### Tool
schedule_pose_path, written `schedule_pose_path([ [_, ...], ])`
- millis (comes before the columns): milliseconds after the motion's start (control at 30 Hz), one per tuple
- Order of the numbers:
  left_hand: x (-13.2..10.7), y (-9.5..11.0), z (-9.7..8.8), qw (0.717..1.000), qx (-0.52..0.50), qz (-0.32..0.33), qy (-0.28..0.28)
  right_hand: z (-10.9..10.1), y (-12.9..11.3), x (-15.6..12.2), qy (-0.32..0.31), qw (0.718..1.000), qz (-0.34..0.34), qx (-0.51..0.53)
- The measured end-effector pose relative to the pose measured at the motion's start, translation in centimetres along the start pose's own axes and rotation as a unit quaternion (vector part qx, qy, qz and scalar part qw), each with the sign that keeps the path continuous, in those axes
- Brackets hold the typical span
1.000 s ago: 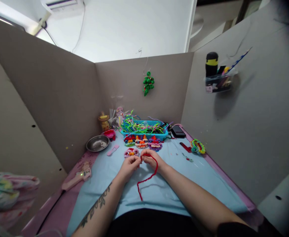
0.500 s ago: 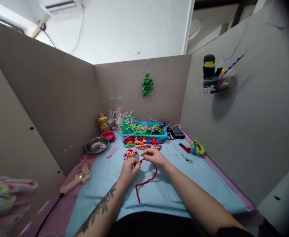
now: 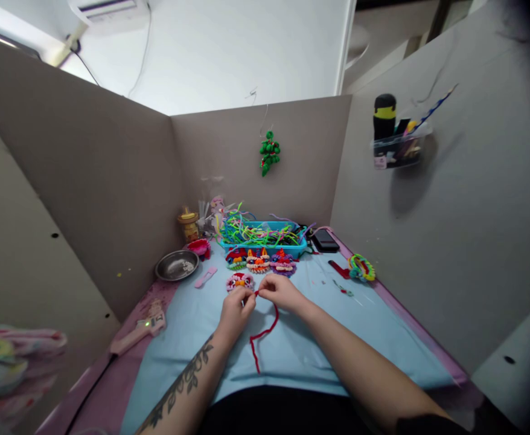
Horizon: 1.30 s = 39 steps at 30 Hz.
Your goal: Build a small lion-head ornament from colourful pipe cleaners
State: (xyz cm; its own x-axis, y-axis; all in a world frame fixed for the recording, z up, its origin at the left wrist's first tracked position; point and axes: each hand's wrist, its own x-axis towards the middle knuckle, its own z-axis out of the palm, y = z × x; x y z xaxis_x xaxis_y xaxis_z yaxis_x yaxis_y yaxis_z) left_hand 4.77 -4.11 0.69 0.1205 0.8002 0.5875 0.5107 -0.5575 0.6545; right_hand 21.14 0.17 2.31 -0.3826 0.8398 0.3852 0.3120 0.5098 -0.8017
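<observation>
A fuzzy red pipe cleaner (image 3: 265,331) runs between my two hands, and its loose tail bends down over the blue cloth toward me. My left hand (image 3: 238,307) pinches one end, where a small coiled bit of red shows at the fingertips. Close beside it, my right hand (image 3: 279,291) pinches the same strand between thumb and fingers. Just beyond my left hand lies a pink and red lion-head piece (image 3: 240,282), partly covered by my fingers. Behind it sit three similar lion heads, one green and red (image 3: 236,259), one orange (image 3: 258,261), one purple (image 3: 283,263).
A blue basket (image 3: 265,248) of pipe cleaners stands at the back. On the left are a steel bowl (image 3: 165,273) with white beads and a pink glue gun (image 3: 138,335). At right lie a coiled bundle (image 3: 361,268), scissors-like tool (image 3: 343,289) and a phone (image 3: 325,240).
My right hand has moved slightly left and down, closer to my left hand, and now pinches the strand near the coiled bit. The red loop has narrowed.
</observation>
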Motion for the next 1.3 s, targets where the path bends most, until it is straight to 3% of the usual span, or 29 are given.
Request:
schedule_pose_path([
  [267,0.1,0.2,0.1,1.000,0.001,-0.005,0.025,0.7,-1.0,-0.3,-0.035,0.979,0.102,0.174],
  [600,-0.2,0.4,0.0,1.000,0.009,-0.001,0.002,0.5,-0.6,-0.2,-0.032,0.988,0.075,0.134],
  [700,-0.1,0.6,0.0,1.000,-0.009,-0.014,0.015,0.8,-0.8,-0.2,-0.028,0.979,0.096,0.177],
  [933,0.1,0.6,-0.2,0.999,-0.035,-0.027,0.024,2.1,-0.8,-0.4,-0.005,0.927,0.150,0.344],
  [1167,0.0,0.7,-0.4,0.999,-0.038,-0.029,0.024,2.4,-0.3,-0.5,-0.019,0.922,0.157,0.353],
  [1300,0.2,0.7,-0.3,0.997,-0.064,-0.039,0.014,2.1,-0.3,-0.3,0.006,0.930,0.139,0.340],
])
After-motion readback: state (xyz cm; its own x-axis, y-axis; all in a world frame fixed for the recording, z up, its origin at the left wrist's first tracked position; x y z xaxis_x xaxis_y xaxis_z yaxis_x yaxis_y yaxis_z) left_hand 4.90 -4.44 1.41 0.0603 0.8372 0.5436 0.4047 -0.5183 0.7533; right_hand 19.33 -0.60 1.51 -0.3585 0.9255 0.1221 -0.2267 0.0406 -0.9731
